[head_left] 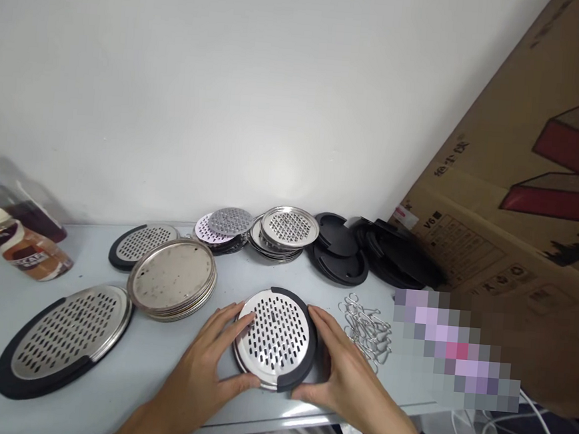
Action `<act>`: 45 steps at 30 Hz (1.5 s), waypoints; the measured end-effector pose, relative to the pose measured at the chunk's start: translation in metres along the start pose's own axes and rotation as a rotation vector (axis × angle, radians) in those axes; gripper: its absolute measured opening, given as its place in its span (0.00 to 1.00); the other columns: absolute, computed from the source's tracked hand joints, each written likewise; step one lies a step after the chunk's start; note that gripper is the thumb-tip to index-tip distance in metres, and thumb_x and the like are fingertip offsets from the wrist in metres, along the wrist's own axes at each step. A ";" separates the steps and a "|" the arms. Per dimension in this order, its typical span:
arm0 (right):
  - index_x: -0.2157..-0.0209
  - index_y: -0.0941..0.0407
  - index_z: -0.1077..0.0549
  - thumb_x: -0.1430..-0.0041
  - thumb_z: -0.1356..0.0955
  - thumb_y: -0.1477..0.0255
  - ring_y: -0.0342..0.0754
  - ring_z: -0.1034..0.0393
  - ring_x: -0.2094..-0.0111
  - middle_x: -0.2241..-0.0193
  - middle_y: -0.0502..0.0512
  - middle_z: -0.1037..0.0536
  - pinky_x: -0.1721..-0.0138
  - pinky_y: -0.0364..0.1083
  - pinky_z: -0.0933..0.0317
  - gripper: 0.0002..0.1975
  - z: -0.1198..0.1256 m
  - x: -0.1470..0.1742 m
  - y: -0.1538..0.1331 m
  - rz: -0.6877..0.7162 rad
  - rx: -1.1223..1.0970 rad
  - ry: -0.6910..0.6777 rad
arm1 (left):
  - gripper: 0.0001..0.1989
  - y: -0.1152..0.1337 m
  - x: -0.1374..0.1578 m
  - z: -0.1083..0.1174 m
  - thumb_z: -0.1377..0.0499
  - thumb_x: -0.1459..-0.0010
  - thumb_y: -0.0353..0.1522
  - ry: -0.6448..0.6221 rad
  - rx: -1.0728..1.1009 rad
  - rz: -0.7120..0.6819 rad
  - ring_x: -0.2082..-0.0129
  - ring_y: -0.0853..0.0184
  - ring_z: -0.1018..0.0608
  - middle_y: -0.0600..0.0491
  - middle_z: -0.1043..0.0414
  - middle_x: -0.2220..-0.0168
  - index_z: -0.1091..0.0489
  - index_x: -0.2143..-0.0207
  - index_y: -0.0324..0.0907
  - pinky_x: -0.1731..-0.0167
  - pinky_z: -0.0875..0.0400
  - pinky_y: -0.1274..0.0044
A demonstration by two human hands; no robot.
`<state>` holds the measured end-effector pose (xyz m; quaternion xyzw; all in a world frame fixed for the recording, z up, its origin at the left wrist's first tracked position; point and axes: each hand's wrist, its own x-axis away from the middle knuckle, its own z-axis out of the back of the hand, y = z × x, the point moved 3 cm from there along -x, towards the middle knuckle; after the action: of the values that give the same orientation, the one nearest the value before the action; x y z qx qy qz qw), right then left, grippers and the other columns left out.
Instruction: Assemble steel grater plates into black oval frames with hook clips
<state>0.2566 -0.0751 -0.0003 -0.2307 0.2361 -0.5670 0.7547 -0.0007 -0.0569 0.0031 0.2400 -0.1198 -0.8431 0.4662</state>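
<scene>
Near the table's front edge lies a round, slotted metal disc [274,333] with a black rim around its right side. My left hand [208,358] grips its left edge, with fingers along the top and the thumb at the bottom. From the other side, my right hand [343,362] clasps the black rim between fingers and thumb. A heap of bent wire hooks [368,330] sits just right of my right hand. To the left are a stack of plain metal discs [172,278] and another slotted disc with a black rim [67,333].
Slotted discs [289,228] and black plastic rim pieces [340,248] are piled along the white wall [229,92]. Two drink bottles, one a brown bottle [29,250], stand at left. A big cardboard box [508,241] leans at right, beside white cables [534,423].
</scene>
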 end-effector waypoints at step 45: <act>0.52 0.56 0.26 0.33 0.37 0.63 0.50 0.27 0.68 0.64 0.57 0.24 0.65 0.49 0.32 0.16 -0.005 -0.016 -0.004 -0.118 -0.176 0.210 | 0.22 -0.017 -0.021 0.010 0.40 0.41 0.38 0.020 0.339 0.357 0.57 0.61 0.23 0.50 0.23 0.53 0.30 0.44 0.50 0.55 0.26 0.69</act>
<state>0.2469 -0.0609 -0.0006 -0.2489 0.3485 -0.6086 0.6679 -0.0090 -0.0301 0.0103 0.2981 -0.2957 -0.7126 0.5620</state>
